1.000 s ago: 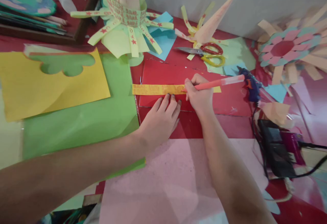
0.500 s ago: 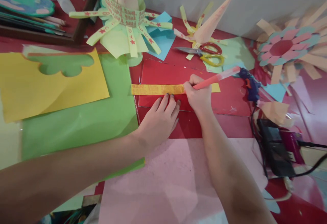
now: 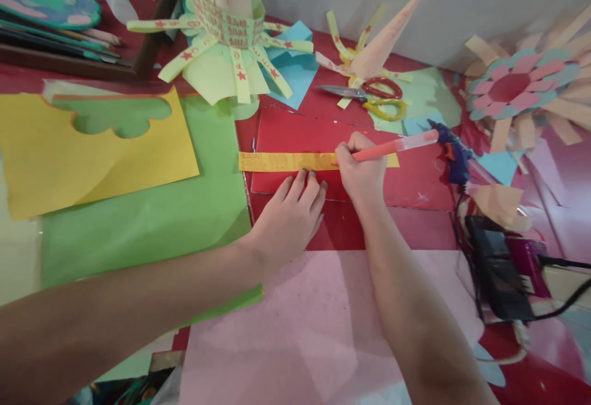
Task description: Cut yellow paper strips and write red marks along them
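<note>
My right hand [image 3: 363,168] is closed round a red pen [image 3: 397,145], its tip hidden behind my fingers at a narrow yellow paper strip [image 3: 286,162]. Reddish writing covers the strip from its left end up to about my right hand. The strip lies across a red sheet [image 3: 300,131], and its bare right end shows past my knuckles. My left hand [image 3: 295,208] rests flat, fingers spread, with the fingertips on the strip's lower edge.
Scissors [image 3: 373,93] lie behind the red sheet, near paper models with cones [image 3: 388,42]. A glue gun [image 3: 455,152] and a black power strip [image 3: 496,269] with cables are on the right. Yellow cut-out paper [image 3: 133,171] covers green sheets at left; pink paper [image 3: 277,331] lies in front.
My right hand and the pen have shifted slightly right along the strip, and the pen leans a little lower. My left hand stays in place on the strip.
</note>
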Demonstrator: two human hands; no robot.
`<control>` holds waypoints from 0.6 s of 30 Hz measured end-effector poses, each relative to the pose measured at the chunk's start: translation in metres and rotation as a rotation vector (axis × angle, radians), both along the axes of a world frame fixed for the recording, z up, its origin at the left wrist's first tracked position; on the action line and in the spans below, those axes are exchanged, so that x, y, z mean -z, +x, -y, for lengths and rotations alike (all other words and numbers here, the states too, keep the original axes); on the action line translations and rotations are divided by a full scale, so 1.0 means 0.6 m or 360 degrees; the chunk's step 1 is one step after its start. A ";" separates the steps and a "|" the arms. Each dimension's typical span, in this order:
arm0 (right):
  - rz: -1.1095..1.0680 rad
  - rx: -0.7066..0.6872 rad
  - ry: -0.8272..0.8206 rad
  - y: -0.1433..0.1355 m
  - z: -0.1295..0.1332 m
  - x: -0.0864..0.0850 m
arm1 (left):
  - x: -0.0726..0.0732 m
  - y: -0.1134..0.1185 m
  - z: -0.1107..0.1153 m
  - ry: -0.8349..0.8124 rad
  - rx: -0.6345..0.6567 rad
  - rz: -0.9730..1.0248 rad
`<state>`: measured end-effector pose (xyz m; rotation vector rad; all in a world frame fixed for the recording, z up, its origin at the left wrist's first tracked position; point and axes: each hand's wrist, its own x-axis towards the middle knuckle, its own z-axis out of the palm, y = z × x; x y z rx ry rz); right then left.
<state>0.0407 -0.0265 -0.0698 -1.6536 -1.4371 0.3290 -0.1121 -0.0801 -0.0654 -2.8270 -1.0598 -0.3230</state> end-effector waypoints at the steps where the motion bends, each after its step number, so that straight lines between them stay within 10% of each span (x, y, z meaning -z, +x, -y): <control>1: -0.0018 0.0008 0.0007 0.000 0.000 0.000 | 0.000 0.000 0.000 0.0001 0.0000 0.0003; 18: -0.0041 -0.0005 0.0053 0.000 0.002 -0.001 | 0.000 -0.001 -0.001 -0.0052 0.0009 -0.0012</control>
